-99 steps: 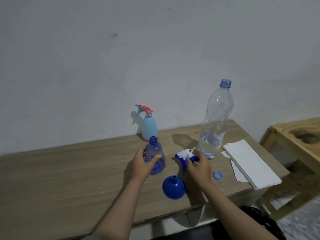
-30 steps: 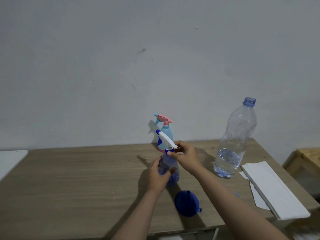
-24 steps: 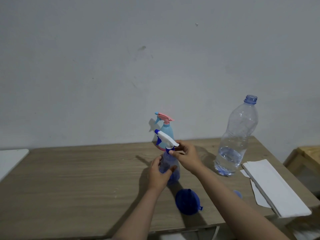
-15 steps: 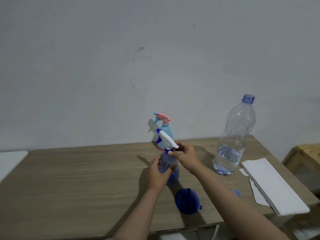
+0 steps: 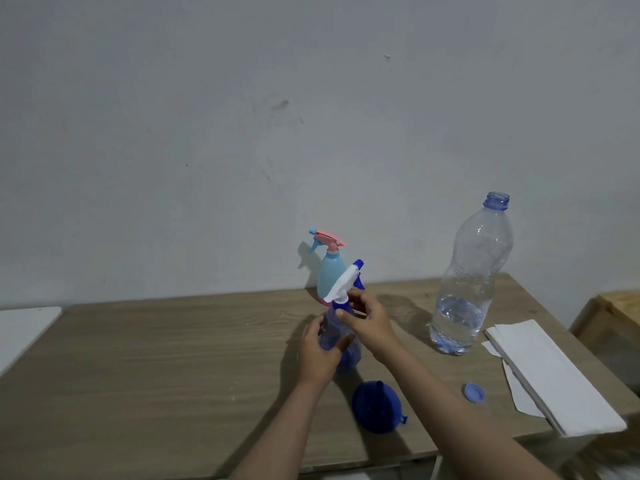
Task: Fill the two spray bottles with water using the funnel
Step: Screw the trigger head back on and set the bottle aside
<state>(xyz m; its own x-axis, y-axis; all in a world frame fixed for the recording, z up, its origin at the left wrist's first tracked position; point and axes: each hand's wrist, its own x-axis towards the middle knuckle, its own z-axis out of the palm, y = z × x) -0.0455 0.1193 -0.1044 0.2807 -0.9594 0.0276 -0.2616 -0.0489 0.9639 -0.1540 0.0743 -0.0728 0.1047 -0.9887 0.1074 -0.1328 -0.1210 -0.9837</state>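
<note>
Since half a second earlier, the white-and-blue trigger head (image 5: 344, 284) had swung round on the neck of the clear blue spray bottle (image 5: 337, 336), so its nozzle pointed up and to the right instead of to the left. The left hand (image 5: 320, 351) was wrapped around the bottle's body, fingers closed on it, holding it upright on the wooden table (image 5: 166, 368). The right hand (image 5: 369, 325) pinched the collar just under the trigger head, fingers curled around it. Behind them, close to the wall, stood the light blue spray bottle (image 5: 330, 277) with its pink trigger on. The blue funnel (image 5: 377, 407) lay mouth down on the table, near the front edge and just beside the right forearm. To the right stood the uncapped water bottle (image 5: 467, 282), partly filled, with its blue cap (image 5: 473, 392) lying on the table nearer the front, beside folded white paper (image 5: 550, 375).
</note>
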